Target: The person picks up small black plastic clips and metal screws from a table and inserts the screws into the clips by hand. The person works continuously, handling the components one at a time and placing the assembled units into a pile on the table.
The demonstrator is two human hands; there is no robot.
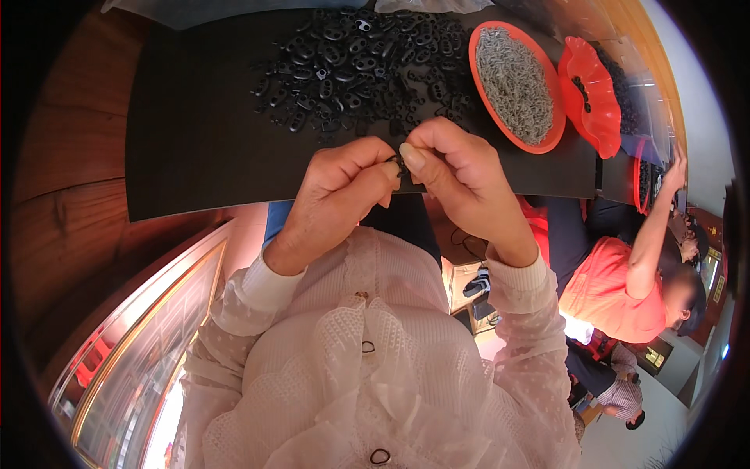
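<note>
Near the table's front edge, my left hand [344, 191] and my right hand [462, 173] meet, thumbs and fingertips pinched together. Between them is a small black plastic piece [401, 165], mostly covered by the fingers, so its exact form is hidden. Just beyond my hands lies a loose heap of small black plastic cord-lock parts [344, 66], many of them oval with two holes. To the right of the heap, an orange-red bowl [473, 59] holds many tiny grey metal pieces [516, 86] that look like springs.
A wavy-rimmed red dish [594, 86] with a few black bits stands right of the bowl on the black table [195, 148]. Clear plastic bags [648, 86] lie beyond it. At the right, another person [613, 289] in orange reaches toward the table; others are farther back.
</note>
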